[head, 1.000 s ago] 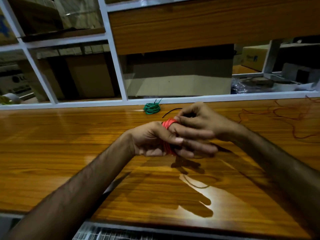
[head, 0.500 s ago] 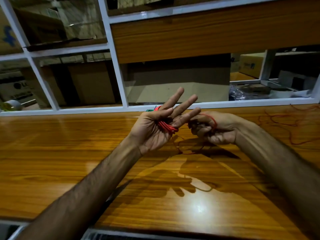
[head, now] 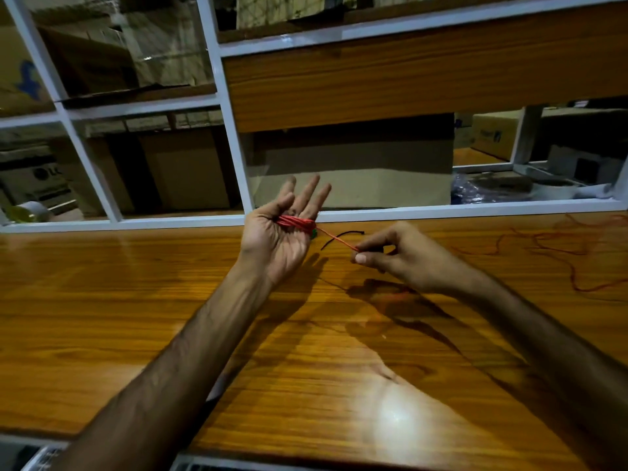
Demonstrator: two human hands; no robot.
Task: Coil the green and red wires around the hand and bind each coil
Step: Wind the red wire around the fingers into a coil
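Note:
My left hand [head: 277,239] is raised with the palm towards me and the fingers straight. A red wire coil [head: 296,223] is wound around the base of those fingers, and the thumb is bent in over it. One red strand [head: 336,237] runs taut from the coil to my right hand [head: 394,258], which pinches it between thumb and forefinger. Only a sliver of the green wire coil [head: 314,233] shows behind my left hand. A short black tie [head: 345,235] lies on the wooden counter [head: 136,317].
Loose red wire [head: 560,253] sprawls over the counter's right side. A white-framed glass partition [head: 234,158] rises along the counter's far edge, with cardboard boxes behind it. The near edge of the counter runs along the bottom of the view.
My right hand came off the coil and moved right, drawing the red strand taut. My left hand opened its fingers and turned palm-up, now hiding most of the green coil.

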